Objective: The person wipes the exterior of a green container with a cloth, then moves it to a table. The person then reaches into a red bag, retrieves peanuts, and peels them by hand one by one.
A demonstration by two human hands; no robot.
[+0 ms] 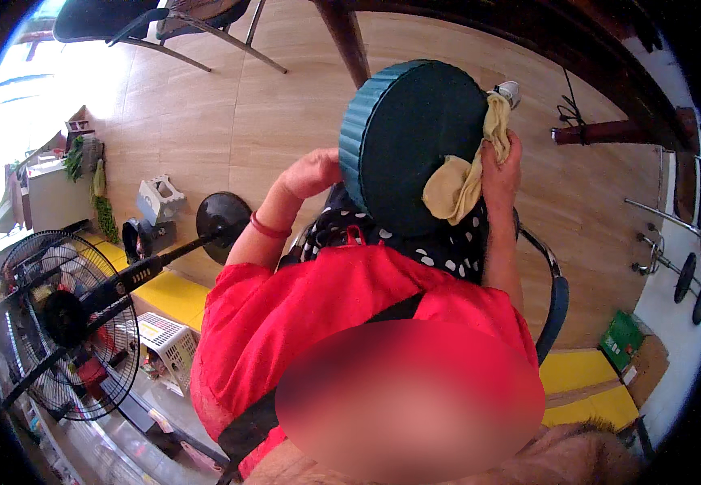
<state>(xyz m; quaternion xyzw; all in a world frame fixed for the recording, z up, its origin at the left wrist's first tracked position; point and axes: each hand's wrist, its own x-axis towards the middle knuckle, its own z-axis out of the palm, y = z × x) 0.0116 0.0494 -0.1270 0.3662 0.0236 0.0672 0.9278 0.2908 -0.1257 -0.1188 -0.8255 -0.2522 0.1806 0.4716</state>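
Note:
A round dark-green ribbed container [407, 137] is held up in front of me, its flat bottom facing the camera. My left hand [312, 172] grips its left rim, a red bangle on the wrist. My right hand [502, 166] presses a crumpled pale-yellow cloth [462, 179] against the container's right side; the cloth hangs down over the flat bottom. Below it show a red apron and a black garment with white dots.
A black standing fan [67, 319] stands at the lower left, its round base [223, 218] on the wooden floor. A white basket [168, 343] sits beside yellow floor panels [174, 295]. A chair's metal arm [557, 295] curves at the right. Table legs and chairs are above.

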